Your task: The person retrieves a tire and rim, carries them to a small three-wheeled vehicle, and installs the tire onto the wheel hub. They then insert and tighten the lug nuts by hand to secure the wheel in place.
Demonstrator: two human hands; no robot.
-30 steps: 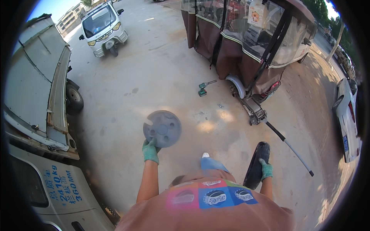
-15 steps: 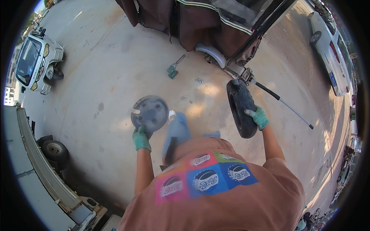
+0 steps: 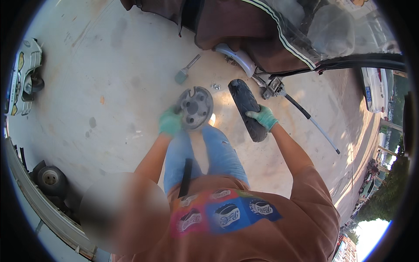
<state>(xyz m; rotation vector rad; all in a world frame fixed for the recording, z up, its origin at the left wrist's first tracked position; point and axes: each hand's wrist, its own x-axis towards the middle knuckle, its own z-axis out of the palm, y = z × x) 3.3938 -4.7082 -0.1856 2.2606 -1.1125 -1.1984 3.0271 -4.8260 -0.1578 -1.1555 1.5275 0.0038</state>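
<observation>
Pale concrete ground (image 3: 131,65) outdoors, patched with sunlight, bearing a brown-covered vehicle (image 3: 238,30) and a floor jack (image 3: 274,87). Markings: a blue number plate (image 3: 369,93) on a white car (image 3: 377,87); cap-shaped emblems in coloured panels on the brown shirt (image 3: 288,222). The grey disc (image 3: 194,108), round, pierced by several holes and notched at its upper rim, lies before the knees; the blurred, green-gloved left hand (image 3: 170,122) grips its left edge. Apart from it, the green-gloved right hand (image 3: 265,118) clamps the right side of a tilted, treaded black tyre (image 3: 245,107).
</observation>
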